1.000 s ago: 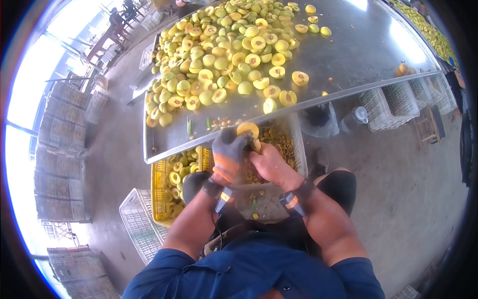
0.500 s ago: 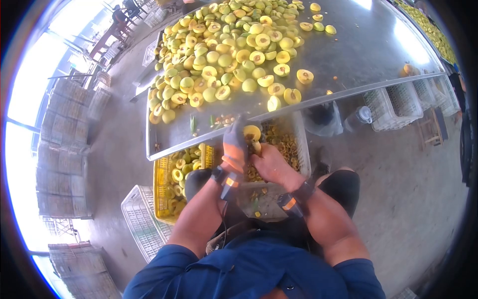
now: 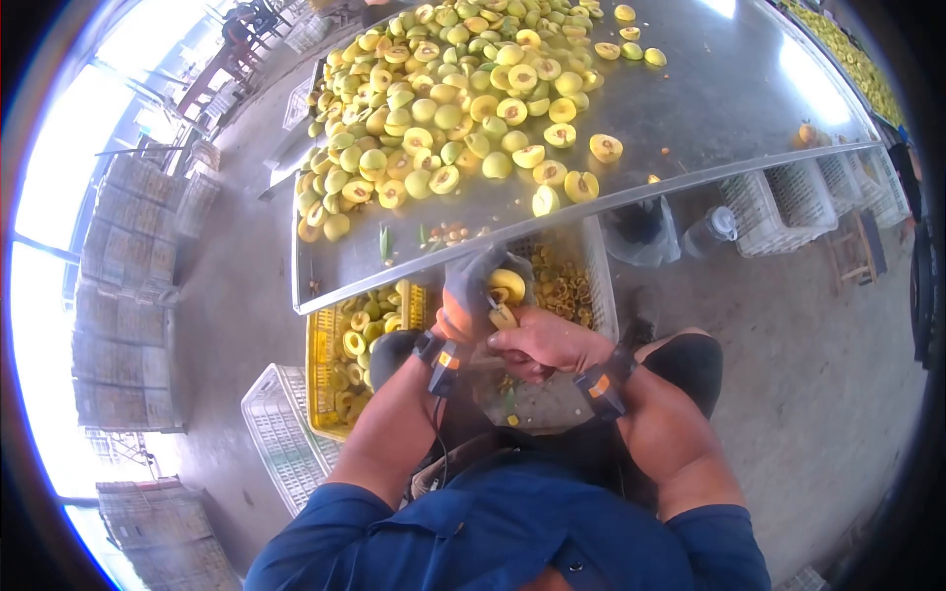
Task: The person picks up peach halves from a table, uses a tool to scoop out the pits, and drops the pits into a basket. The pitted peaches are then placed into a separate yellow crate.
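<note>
My left hand [image 3: 467, 297], in a grey and orange glove, is closed around a yellow peach half [image 3: 508, 284] just below the table's front edge. My bare right hand [image 3: 560, 341] grips the pale yellow handle of a small pitting knife [image 3: 503, 317]. The tool's tip meets the fruit, and its working end is mostly hidden. Underneath the hands, a white crate [image 3: 603, 286] holds many scooped-out brown and yellow bits. Beside my left wrist, peach halves with hollow centres fill a yellow crate [image 3: 319, 369].
A metal table [image 3: 680, 108] carries a large heap of halved peaches [image 3: 434, 118], many with stones showing. White crates [image 3: 783, 212] and a clear plastic jug [image 3: 711, 234] stand under its right side. Another white crate [image 3: 281, 424] sits at my left. Stacked crates [image 3: 123, 295] line the far left.
The peach half has tipped in my left hand, so its cut face shows less. My right hand has turned and dropped slightly, with the knife handle now more visible.
</note>
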Demonstrator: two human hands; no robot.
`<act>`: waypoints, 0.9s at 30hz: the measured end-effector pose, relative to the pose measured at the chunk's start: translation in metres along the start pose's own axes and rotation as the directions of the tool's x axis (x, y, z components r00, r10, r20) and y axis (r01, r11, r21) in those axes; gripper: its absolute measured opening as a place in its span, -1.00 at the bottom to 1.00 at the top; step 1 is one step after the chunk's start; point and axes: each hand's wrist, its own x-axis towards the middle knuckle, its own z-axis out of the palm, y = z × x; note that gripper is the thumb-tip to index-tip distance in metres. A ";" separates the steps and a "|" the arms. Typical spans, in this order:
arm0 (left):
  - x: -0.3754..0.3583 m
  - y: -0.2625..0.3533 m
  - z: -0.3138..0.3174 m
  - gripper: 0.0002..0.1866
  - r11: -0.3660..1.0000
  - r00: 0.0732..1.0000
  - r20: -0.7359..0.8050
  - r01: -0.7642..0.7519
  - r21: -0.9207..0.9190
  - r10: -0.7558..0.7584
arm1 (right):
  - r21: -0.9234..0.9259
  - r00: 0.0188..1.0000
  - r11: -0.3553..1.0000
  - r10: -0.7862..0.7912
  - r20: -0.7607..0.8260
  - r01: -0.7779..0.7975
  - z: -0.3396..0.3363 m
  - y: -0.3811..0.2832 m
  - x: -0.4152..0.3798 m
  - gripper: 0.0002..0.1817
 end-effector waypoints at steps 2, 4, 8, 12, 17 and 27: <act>-0.007 -0.005 -0.001 -0.75 0.970 0.984 -0.035 0.168 -0.175 -0.177 | -0.083 0.999 0.996 -0.034 -0.036 0.031 0.001 -0.001 -0.004 -0.76; -0.011 -0.012 -0.017 -0.75 0.992 0.984 -0.152 0.105 0.063 -0.095 | -0.133 0.996 0.991 -0.020 -0.082 0.008 0.001 0.000 -0.006 -0.73; -0.043 -0.027 -0.076 -0.68 0.842 0.950 -0.297 0.082 0.533 0.096 | -0.175 0.921 0.971 0.088 -0.380 -0.165 -0.036 0.057 0.025 -0.70; -0.094 -0.051 -0.141 -0.75 0.907 0.740 -0.605 0.415 0.066 -0.295 | -0.209 0.888 0.967 0.037 -0.458 -0.148 -0.027 0.057 0.029 -0.68; -0.154 -0.049 -0.195 -0.76 0.556 0.521 -0.647 0.812 0.175 -0.557 | -0.278 0.893 0.955 -0.037 -0.448 -0.101 -0.020 0.051 0.035 -0.70; 0.082 -0.112 -0.111 -0.57 0.649 0.855 -0.464 0.491 0.580 -0.232 | -0.559 0.886 0.829 -0.252 -0.389 -0.010 -0.004 0.035 0.047 -0.65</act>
